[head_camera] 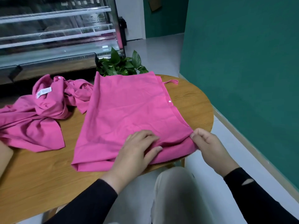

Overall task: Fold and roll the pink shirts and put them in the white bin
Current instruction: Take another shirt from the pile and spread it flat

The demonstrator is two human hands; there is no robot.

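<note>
A pink shirt [127, 113] lies folded into a long panel on the round wooden desk [48, 172], its near hem at the desk's front edge and its far end reaching toward a leafy green plant [120, 64]. A small white button [169, 101] shows along its right edge, and a thin pink loop [172, 81] pokes out at the far right corner. The left hand [137, 152] rests on the near part of the shirt with fingers bent, gathering a fold of fabric under the fingertips. The right hand [208, 144] pinches the shirt's near right corner between thumb and fingers, just off the desk's edge. Both arms wear black sleeves.

To the left, well apart from the hands, a 2nd pink shirt [34, 117] lies crumpled in a heap on the desk, a white label [44, 92] showing at its collar. It touches the folded shirt's left edge near the far end.

Behind the desk stands a glass display case [55, 33] with shelves. A teal wall [242, 62] runs along the right, above a pale floor [155, 50]. The person's light trousers [176, 196] show below the desk.
</note>
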